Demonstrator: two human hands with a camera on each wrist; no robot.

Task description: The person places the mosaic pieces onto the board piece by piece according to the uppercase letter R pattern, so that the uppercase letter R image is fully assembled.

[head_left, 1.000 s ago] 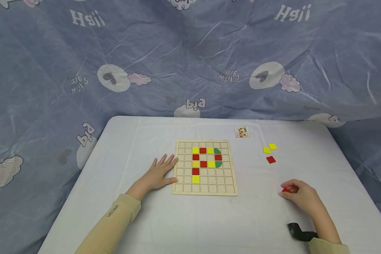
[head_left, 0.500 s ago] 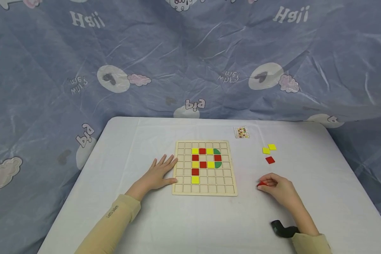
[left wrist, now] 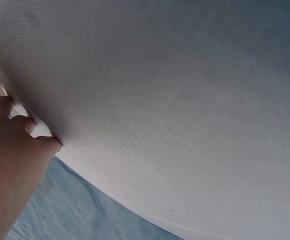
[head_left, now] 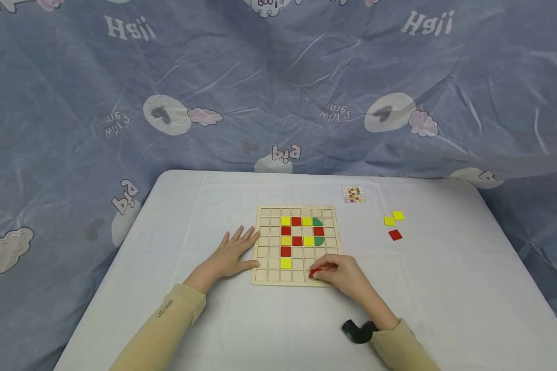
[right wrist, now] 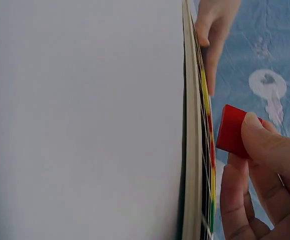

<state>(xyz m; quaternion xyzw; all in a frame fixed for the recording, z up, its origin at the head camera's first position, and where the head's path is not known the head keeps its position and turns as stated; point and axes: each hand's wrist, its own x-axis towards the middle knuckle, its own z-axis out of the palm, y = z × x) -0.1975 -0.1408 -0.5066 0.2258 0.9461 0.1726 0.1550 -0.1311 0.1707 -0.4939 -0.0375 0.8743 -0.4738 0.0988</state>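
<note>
The right hand (head_left: 341, 273) pinched a small red square tile (head_left: 313, 273) between thumb and fingers, just above the near row of the square wooden grid board (head_left: 299, 246) on the white worktop (head_left: 213, 319). The left hand (head_left: 234, 252) lay flat with fingers spread, pressing the board's left edge. Two yellow square tiles (head_left: 393, 218) and another red tile (head_left: 395, 235) lay loose to the right.

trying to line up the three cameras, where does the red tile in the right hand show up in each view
Head: the red tile is pinched by the right hand over the wooden grid board, near its bottom row.
Left wrist: not in view; only the left hand on the white table.
Right wrist: right of centre, red tile between the fingertips, just off the board.
Shared landmark: the board's edge.
</note>
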